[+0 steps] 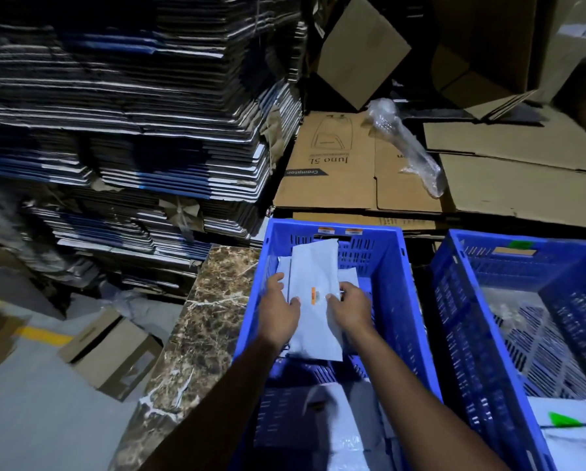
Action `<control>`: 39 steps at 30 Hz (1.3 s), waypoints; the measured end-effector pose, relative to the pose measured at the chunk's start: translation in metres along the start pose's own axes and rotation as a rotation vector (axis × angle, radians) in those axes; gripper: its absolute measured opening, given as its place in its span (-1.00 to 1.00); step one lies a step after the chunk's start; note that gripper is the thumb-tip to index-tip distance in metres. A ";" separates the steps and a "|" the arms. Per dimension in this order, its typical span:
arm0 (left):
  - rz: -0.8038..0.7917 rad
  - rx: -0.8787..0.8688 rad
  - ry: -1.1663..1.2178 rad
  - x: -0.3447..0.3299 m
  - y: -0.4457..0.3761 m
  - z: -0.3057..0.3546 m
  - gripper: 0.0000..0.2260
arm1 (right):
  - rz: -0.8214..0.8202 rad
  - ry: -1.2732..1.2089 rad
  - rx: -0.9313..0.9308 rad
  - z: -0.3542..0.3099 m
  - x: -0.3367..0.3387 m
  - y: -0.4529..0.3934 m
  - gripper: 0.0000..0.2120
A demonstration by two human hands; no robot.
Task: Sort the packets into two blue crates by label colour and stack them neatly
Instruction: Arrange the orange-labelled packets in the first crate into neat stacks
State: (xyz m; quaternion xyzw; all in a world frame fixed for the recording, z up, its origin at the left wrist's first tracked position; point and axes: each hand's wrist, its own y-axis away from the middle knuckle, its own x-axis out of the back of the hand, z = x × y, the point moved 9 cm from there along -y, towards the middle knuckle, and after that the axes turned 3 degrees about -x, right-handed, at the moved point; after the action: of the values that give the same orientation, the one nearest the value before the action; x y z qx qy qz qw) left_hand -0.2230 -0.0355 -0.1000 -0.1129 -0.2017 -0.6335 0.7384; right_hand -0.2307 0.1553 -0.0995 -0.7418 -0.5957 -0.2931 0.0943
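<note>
Left crate (390,266): sat on the marble counter (196,334), holding pale packets.
Right crate (454,300): stood just beside it.
Top packet (315,277): orange-labelled, lay inside the left crate.
Left hand (279,311): fingers spread, pressed the packet's left edge.
Right hand (351,305): pinched its right edge.

Two blue perforated plastic crates stand side by side: the left crate (391,266) and the right crate (454,300). Two bare hands reach into the left one, the left hand (279,309) and the right hand (351,307). One pale grey plastic packet with a small orange label (313,321) lies uppermost there; how many lie beneath cannot be told. One pale packet with a green label (570,423) shows in the right crate. One roll of clear bubble wrap (407,144) lies on flattened cardboard.
</note>
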 end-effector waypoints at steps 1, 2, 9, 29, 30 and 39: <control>0.003 -0.034 -0.065 -0.001 -0.001 0.003 -0.54 | -0.022 0.019 0.002 -0.004 -0.011 -0.008 -0.79; 0.006 -0.060 -0.118 -0.002 -0.003 0.004 -0.55 | -0.028 0.036 0.000 -0.006 -0.020 -0.015 -0.76; -0.100 -0.204 -0.522 -0.035 -0.023 -0.002 -0.52 | 0.186 0.227 0.129 0.019 -0.004 -0.030 -0.76; -0.189 -0.213 -0.716 -0.075 -0.058 -0.037 -0.48 | -0.170 0.707 0.216 0.049 -0.056 -0.030 -0.47; -0.191 -0.223 -0.680 -0.073 -0.056 -0.032 -0.48 | -0.164 0.698 0.216 0.046 -0.053 -0.029 -0.47; -0.121 -0.386 -0.708 -0.041 -0.008 0.025 -0.64 | 0.109 0.430 0.315 0.003 0.008 0.002 -0.64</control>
State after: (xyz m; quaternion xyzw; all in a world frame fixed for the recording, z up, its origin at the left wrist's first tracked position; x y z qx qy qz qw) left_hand -0.2397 0.0102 -0.0964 -0.4487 -0.3271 -0.6239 0.5499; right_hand -0.2266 0.1625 -0.0972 -0.6695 -0.5597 -0.3421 0.3485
